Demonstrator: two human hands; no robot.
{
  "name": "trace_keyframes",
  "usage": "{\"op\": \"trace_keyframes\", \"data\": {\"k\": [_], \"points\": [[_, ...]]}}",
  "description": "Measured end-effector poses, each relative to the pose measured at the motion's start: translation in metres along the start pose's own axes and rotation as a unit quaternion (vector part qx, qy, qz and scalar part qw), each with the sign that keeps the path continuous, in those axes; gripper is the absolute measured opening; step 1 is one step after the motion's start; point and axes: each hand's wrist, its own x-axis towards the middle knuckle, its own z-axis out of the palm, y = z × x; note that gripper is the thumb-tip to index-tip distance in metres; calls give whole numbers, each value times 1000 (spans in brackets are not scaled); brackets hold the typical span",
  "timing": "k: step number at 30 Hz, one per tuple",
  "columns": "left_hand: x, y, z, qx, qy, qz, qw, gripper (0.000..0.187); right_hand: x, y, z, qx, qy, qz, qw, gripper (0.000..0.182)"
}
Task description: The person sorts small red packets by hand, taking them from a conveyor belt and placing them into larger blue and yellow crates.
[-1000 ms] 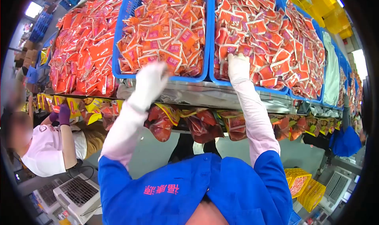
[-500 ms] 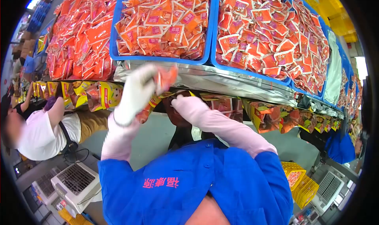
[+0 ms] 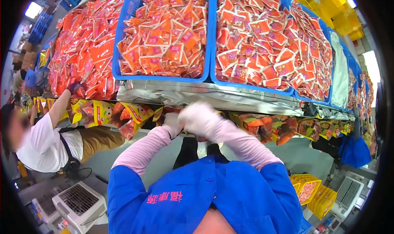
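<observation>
My left hand [image 3: 173,125], in a white glove, is low at the table's front edge among the hanging bags. Its fingers are mostly covered by my right hand. Smeared by motion, my right hand [image 3: 200,119] is gloved too and lies against or just over the left one. What either hand holds cannot be made out. To the left hang printed yellow-and-red bags [image 3: 136,112] with red packets in them. More filled bags [image 3: 266,128] hang on the right. Just beyond the table edge stands a blue crate [image 3: 164,77] heaped with small red packets [image 3: 158,53].
Another blue crate [image 3: 254,87] of packets stands to the right, and a loose heap of packets [image 3: 86,45] to the left. Silvery sheeting [image 3: 164,95] covers the table edge. A person in a white shirt [image 3: 45,141] works at left, one hand at the heap. Yellow baskets [image 3: 322,199] stand behind right.
My left hand has come down from the crate edge toward the bags; the red packet it held is out of sight. My right hand has risen beside it. The person at left has reached into the heap.
</observation>
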Motion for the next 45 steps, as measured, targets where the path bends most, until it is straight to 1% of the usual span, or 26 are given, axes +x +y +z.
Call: {"op": "trace_keyframes", "data": {"k": [1, 2, 4, 6, 8, 10, 12, 14, 17, 18, 22, 24, 25, 27, 29, 31, 32, 33, 35, 36, 38, 39, 40, 42, 43, 45], "points": [[-6, -6, -3, 28, -30, -11, 999, 29, -2, 21, -21, -8, 216, 75, 974, 15], [-12, -12, -6, 57, -62, -22, 996, 30, 7, 55, -31, 75, 267, 250, 928, 38], [-51, 9, -141, 16, -119, -12, 993, 31, 22, 116, -49, -148, 273, 382, 871, 85], [-60, 6, -194, 9, 80, 9, 997, 24, 34, 212, -18, -44, 287, 345, 893, 90], [-35, 0, -228, -56, 259, 5, 964, 15, 22, 199, -41, 274, 219, 328, 877, 94], [18, -25, -225, 31, 330, 35, 943, 28, 29, 205, -9, -130, 299, 303, 895, 82], [71, -52, -219, 51, 267, 6, 962, 29, 38, 208, -12, 8, 291, 353, 889, 68], [95, -60, -217, 55, -7, -85, 995, 30, 45, 201, -16, -52, 250, 372, 893, 43], [104, -70, -200, 77, 25, -73, 994, 30, 11, 135, -60, 135, 318, 295, 891, 14], [98, -70, -198, 74, 21, -77, 994, 30, -11, 77, -90, 265, 307, 304, 862, 14], [31, -58, -194, -88, 277, -41, 956, 17, -25, 3, -37, 63, 50, -40, 996, 18], [-23, -37, -214, -219, 321, -66, 919, 11, 22, -17, 23, -73, -162, 24, 984, 20], [-53, -24, -227, -208, 313, -69, 924, 9, 34, -14, 51, -73, -159, 20, 984, 20], [-100, -7, -225, -217, 357, -26, 908, 16, 55, 0, 111, 188, -110, 162, 963, 22], [-130, 5, -207, -173, 329, -8, 928, 24, 75, 10, 135, 431, -50, 283, 855, 24], [-132, 16, -184, -135, 289, -7, 948, 22, 34, -18, 47, 93, -133, 70, 984, 24], [-128, 17, -168, -115, 257, -7, 959, 20, 23, -21, 41, -87, -166, -77, 979, 24], [-119, 15, -153, -86, 209, 15, 974, 18, 20, -23, 53, -86, -168, -79, 979, 24], [-104, 12, -130, -9, 178, 53, 983, 17, 26, -19, 83, 196, -121, 265, 936, 24], [-95, 4, -123, -21, 102, 34, 994, 17, 35, -19, 86, -50, -203, 69, 975, 21], [-67, -23, -94, -37, 63, 47, 996, 17, 33, -37, 74, 29, -10, -5, 1000, 21], [-43, -11, -112, -13, -97, -47, 994, 25, 39, -45, 76, -57, -132, -52, 988, 22], [-32, -26, -88, -65, -81, -79, 992, 27, 48, -49, 76, -145, -245, -101, 953, 22], [8, -57, -18, -17, -86, -57, 995, 25, 58, -44, 118, -47, -209, -69, 974, 18], [-6, -47, -16, -83, 27, -19, 996, 19, 56, -44, 103, -78, -188, -105, 973, 18], [-7, -47, -32, -63, -75, -34, 995, 21, 43, -36, 64, -128, -135, -188, 964, 17]]}}
